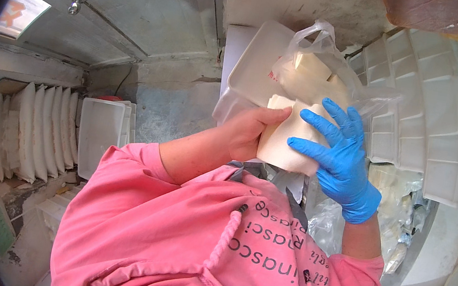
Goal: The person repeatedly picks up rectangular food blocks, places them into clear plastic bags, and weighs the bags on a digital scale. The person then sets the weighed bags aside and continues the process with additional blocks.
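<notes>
I hold a stack of soft, cream-coloured sheets [287, 143], slightly curved, in front of my chest; their exact kind cannot be made out. My left hand [247, 133] is bare and closed round the stack's left side, its thumb on top and the other fingers hidden. On the other side, my right hand [342, 155] wears a blue glove and steadies the stack, with long, spread fingers lying against its right face. Just beyond, a clear plastic bag [321, 35] with more cream sheets [310, 75] inside rests on a white plastic tray [260, 58].
Stacked white plastic trays [426, 108] stand at the right. Clear plastic wrapping [325, 224] lies below my right forearm. At the left are a row of white filled sacks [39, 128] and a white bin [99, 134]. A grey door [148, 10] is at the far left.
</notes>
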`<state>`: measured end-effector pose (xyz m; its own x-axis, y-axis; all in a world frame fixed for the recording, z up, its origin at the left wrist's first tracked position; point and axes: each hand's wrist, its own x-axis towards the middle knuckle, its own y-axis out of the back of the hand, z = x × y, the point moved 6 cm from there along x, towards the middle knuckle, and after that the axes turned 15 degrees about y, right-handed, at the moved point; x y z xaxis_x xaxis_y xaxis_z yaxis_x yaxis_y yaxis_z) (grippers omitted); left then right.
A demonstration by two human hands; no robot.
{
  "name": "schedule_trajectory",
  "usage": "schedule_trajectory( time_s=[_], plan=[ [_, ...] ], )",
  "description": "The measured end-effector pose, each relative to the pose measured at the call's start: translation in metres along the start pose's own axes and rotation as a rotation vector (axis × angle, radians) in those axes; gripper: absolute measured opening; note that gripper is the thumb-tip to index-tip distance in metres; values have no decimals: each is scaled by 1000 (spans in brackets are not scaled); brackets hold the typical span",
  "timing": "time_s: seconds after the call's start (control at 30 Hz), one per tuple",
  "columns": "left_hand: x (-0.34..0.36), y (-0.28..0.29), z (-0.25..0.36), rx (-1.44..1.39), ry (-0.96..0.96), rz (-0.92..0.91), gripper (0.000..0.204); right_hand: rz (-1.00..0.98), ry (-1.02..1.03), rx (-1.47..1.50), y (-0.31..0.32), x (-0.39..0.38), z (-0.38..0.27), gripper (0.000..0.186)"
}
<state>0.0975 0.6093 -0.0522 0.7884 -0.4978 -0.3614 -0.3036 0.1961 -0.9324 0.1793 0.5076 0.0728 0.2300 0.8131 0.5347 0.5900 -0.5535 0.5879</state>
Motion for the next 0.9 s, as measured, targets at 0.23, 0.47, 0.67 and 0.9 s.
schedule_trajectory(
  time_s=[0.23, 0.47, 0.67, 0.9],
  plan=[
    [-12, -7, 13, 178, -194, 81, 40, 556, -766, 863, -40, -64, 44, 38],
    [-19, -23, 10, 331, -288, 203, 38, 577, -801, 981, -58, -61, 62, 10],
    [-46, -23, 36, 581, -534, 367, 36, 529, -555, 228, 11, -26, 41, 10],
    [-44, -59, 106, 981, -467, 503, 31, 127, -149, -362, 21, 58, 63, 13]
  ],
)
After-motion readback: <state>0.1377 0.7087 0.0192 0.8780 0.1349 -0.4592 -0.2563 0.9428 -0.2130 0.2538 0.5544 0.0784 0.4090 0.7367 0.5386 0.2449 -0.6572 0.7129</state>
